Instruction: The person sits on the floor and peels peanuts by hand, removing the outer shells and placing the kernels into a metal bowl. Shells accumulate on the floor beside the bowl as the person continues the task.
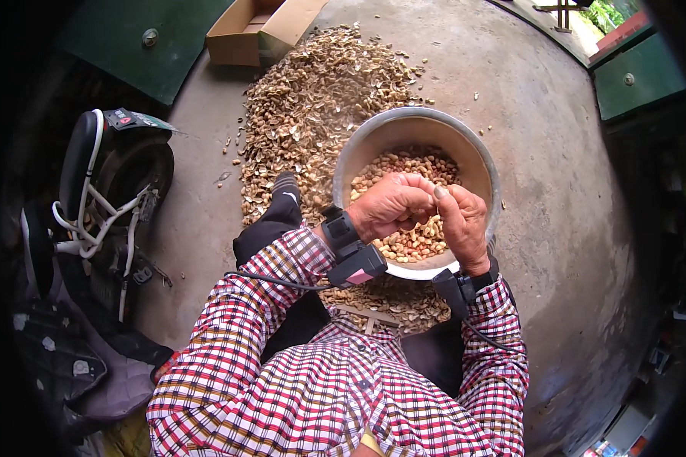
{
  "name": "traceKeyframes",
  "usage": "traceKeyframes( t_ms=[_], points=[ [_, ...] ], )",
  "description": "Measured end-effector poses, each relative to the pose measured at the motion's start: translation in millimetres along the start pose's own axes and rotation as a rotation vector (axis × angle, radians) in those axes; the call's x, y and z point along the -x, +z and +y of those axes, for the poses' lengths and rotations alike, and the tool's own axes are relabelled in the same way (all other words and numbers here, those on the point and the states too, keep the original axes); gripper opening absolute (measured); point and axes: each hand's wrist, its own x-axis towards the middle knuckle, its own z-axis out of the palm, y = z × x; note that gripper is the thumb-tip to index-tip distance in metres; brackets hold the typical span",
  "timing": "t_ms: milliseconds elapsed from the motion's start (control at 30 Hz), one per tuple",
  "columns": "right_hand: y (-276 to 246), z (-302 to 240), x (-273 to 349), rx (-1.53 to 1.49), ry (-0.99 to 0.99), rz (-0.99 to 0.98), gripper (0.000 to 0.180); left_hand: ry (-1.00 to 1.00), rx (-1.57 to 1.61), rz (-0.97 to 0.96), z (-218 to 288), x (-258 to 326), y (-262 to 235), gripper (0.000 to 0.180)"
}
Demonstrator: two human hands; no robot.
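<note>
Peanuts (pixel 414 248) lie in the bowl (pixel 480 152) beneath both hands, at mixed angles with no shared long axis; left hand (pixel 392 207) spans their middle, right hand (pixel 465 222) the bowl's right side; fingers curl inward, tips meeting above the nuts; how tightly they pinch, and whether on a peanut, I cannot tell; the rim rings them, near edge below the wrists; shells (pixel 305 114) crowd left, bare floor (pixel 560 190) opens right.
</note>
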Motion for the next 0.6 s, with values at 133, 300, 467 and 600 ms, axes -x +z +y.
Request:
traceKeyframes(
  t_ms=[133, 300, 467, 600],
  points=[
    [-4.0, -5.3, -5.1, -0.123, 0.088, -0.012, 0.034, 0.033, 0.000, 0.025, 5.2, 2.5, 5.2, 0.011],
    [-7.8, 12.9, -8.6, -0.277, 0.103, 0.019, 0.027, -0.019, -0.011, -0.018, 1.5, -0.2, 7.8, 0.014],
    [-6.7, 6.7, -3.4, -0.474, 0.090, -0.002, 0.017, -0.046, 0.006, -0.077, -2.2, -1.3, 2.8, 0.011],
    [-4.0, 13.0, -1.7, -0.403, 0.044, 0.013, 0.012, -0.052, -0.014, -0.121, -5.8, -3.7, -1.8, 0.011]
  ],
)
